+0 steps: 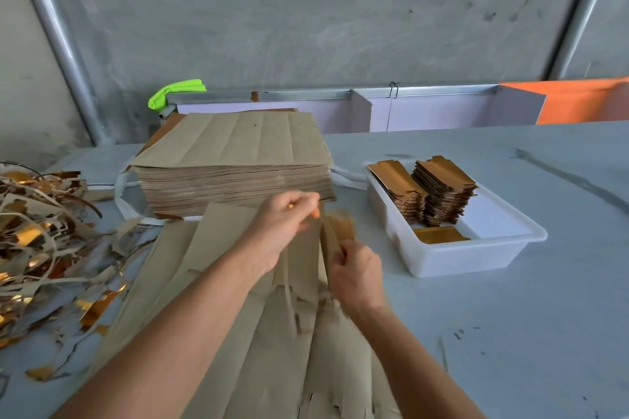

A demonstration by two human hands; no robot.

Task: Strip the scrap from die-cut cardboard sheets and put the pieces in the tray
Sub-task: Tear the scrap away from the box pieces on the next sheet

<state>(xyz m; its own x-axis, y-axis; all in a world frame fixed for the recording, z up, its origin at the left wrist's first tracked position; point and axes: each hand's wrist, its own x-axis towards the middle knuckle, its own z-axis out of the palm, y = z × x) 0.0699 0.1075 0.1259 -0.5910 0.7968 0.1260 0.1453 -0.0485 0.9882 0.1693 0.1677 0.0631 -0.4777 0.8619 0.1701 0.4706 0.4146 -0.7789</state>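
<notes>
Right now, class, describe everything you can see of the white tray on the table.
The white tray is a shallow rectangular tub, apparently translucent plastic, with a rolled rim. It sits flat on the grey table, to the right of both hands, untouched by them. Inside stand two stacks of stripped pieces, brown-edged with gold faces, at its far end; one gold piece lies nearer. The rest of its floor shows bare.

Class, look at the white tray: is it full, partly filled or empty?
Partly filled. The white tray holds two stacks of gold-faced pieces at its far end, with bare floor showing nearer.
</notes>
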